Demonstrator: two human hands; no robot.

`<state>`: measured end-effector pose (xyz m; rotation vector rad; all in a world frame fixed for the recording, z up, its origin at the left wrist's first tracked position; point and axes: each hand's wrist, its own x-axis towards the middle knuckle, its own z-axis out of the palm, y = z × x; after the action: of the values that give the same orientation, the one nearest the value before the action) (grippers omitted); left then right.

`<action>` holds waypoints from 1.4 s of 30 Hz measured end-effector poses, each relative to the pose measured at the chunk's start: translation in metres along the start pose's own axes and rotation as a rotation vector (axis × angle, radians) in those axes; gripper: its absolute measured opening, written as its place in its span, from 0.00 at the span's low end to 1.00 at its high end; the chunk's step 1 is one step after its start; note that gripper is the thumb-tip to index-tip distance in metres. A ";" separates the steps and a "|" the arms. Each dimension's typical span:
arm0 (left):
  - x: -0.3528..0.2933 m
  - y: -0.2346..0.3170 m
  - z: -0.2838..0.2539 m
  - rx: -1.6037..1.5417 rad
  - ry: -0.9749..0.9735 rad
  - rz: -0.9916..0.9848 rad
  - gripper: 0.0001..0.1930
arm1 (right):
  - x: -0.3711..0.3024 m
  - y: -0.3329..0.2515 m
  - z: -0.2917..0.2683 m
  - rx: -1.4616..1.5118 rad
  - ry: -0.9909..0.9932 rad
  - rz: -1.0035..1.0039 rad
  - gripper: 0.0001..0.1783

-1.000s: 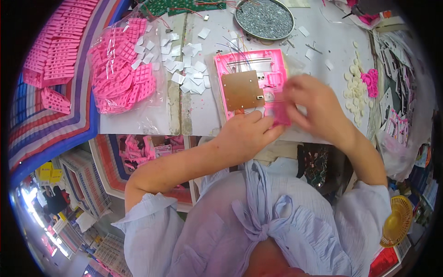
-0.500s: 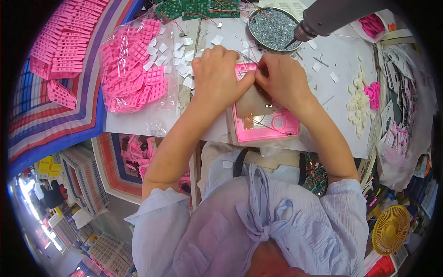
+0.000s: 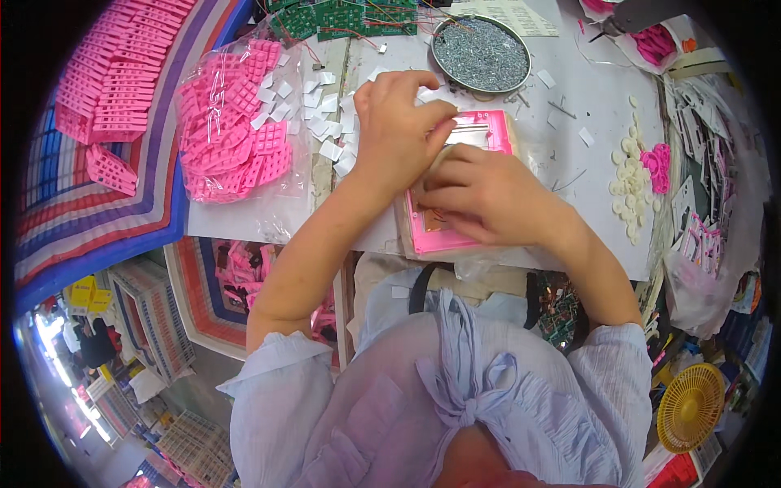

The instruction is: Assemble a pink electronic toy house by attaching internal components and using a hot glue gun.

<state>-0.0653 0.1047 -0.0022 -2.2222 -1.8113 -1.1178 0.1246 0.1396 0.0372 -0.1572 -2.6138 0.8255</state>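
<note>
A pink plastic case lies in front of me, its hollow side up, with metallic strips showing near its far end. My left hand is at the case's far left corner, fingers curled and thumb tip close to a fingertip; whatever lies between them is hidden. Across the middle of the case reaches my right hand, its fingers bent together inside. It covers most of the interior, and its fingertips hide what they grip. A bit of copper-coloured part shows beside them.
Beyond the case stands a round dish of small screws. Left are white square pieces, a clear bag of pink keypads and stacked pink parts. Green circuit boards lie behind; cream discs are at right.
My right hand has moved from the far edge of the case nearer, over its middle. The dark powered screwdriver has swung away from the screw dish to the upper right.
</note>
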 end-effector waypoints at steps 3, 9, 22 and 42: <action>0.000 0.004 -0.005 0.060 -0.036 0.127 0.09 | 0.006 0.005 -0.020 -0.255 0.308 0.078 0.09; -0.005 0.009 -0.012 0.009 -0.145 0.084 0.10 | -0.013 0.025 -0.010 -0.318 0.267 0.333 0.08; -0.011 0.008 -0.015 -0.074 -0.028 -0.149 0.05 | -0.009 0.013 -0.008 -0.482 0.271 0.303 0.08; 0.037 0.015 -0.004 0.163 -0.551 0.527 0.05 | -0.037 -0.008 0.007 -0.353 0.205 0.308 0.08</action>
<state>-0.0526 0.1282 0.0273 -2.8301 -1.2273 -0.2693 0.1560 0.1206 0.0242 -0.7167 -2.5471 0.4025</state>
